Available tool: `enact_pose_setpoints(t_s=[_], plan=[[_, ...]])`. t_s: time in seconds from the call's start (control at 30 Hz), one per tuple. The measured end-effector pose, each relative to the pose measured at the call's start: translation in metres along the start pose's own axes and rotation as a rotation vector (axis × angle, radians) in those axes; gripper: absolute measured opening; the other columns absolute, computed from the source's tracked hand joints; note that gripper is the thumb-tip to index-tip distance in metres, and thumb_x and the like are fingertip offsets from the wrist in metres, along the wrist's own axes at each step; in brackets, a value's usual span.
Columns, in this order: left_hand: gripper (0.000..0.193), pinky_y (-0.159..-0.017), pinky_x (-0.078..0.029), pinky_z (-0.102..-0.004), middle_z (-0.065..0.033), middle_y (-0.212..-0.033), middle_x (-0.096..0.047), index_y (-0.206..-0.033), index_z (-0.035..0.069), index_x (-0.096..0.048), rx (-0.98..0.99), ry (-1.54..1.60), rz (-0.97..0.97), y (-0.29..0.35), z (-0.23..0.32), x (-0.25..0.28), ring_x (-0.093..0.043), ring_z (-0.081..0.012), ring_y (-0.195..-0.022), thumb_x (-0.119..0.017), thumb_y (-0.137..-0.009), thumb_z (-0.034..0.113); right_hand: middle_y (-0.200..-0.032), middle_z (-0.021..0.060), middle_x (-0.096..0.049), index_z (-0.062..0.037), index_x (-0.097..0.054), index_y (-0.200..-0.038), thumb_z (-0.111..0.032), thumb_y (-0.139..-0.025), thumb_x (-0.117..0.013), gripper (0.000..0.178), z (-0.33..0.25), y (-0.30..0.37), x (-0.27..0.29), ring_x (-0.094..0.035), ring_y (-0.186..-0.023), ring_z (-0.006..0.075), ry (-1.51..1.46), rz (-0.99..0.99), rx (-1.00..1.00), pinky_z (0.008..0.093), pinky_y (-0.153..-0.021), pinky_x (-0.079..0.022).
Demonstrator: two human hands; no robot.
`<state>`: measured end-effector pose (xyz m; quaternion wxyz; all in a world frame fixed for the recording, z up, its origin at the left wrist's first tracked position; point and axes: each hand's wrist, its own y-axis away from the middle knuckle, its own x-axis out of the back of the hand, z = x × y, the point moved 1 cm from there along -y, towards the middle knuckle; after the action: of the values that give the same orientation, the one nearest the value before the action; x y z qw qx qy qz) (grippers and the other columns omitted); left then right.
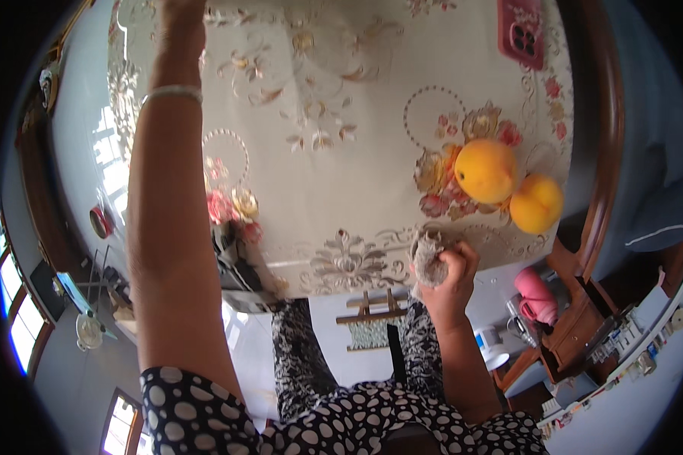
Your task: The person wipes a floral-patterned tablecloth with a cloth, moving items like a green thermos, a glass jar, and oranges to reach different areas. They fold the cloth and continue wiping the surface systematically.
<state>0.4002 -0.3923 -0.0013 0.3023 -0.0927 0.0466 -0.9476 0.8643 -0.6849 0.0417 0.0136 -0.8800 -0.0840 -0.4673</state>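
My left arm stretches far across the table, with a pale bangle on it. Only the base of my left hand (182,6) shows at the upper edge; its fingers are out of the picture. Near the table's front edge, my right hand (451,280) is closed round a crumpled grey-beige cloth (430,254). Beyond that hand, to the right, two yellow-orange fruits, like peaches, sit on the table: a larger one (486,171) and a smaller one (537,204), side by side.
A floral tablecloth (319,205) covers the table. A phone in a pink case (520,34) lies at the far right. Something dark and folded (235,262) rests by my left forearm at the front edge. A low stool (372,322) stands beneath; a pink object (536,296) is at right.
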Motion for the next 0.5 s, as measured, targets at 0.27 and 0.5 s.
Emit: enact_pose_setpoints(t_s=[0.27, 0.5], plan=[[0.033, -0.078, -0.054, -0.0343, -0.0148, -0.102, -0.068, -0.113, -0.001, -0.062, 0.445, 0.423, -1.1, 0.332, 0.156, 0.023, -0.066, -0.0254, -0.097, -0.07, -0.083, 0.012, -0.108, 0.0127, -0.051, -0.0114, -0.055, -0.101, -0.002, -0.06, -0.079, 0.049, 0.008, 0.006, -0.003, -0.055, -0.092, 0.0311, -0.066, 0.023, 0.046, 0.0386, -0.075, -0.05], [0.03, -0.087, -0.05, -0.0405, -0.0141, -0.109, -0.065, -0.112, 0.007, -0.062, 0.702, -0.394, -1.585, 0.637, 0.018, 0.101, -0.063, -0.0293, -0.098, -0.06, -0.087, 0.024, -0.115, 0.0116, -0.053, -0.0122, -0.057, -0.11, -0.005, -0.057, -0.078, 0.057, -0.025, -0.012, -0.02, -0.055, -0.093, 0.0298, -0.152, -0.198, 0.302, 0.0392, -0.075, -0.048]])
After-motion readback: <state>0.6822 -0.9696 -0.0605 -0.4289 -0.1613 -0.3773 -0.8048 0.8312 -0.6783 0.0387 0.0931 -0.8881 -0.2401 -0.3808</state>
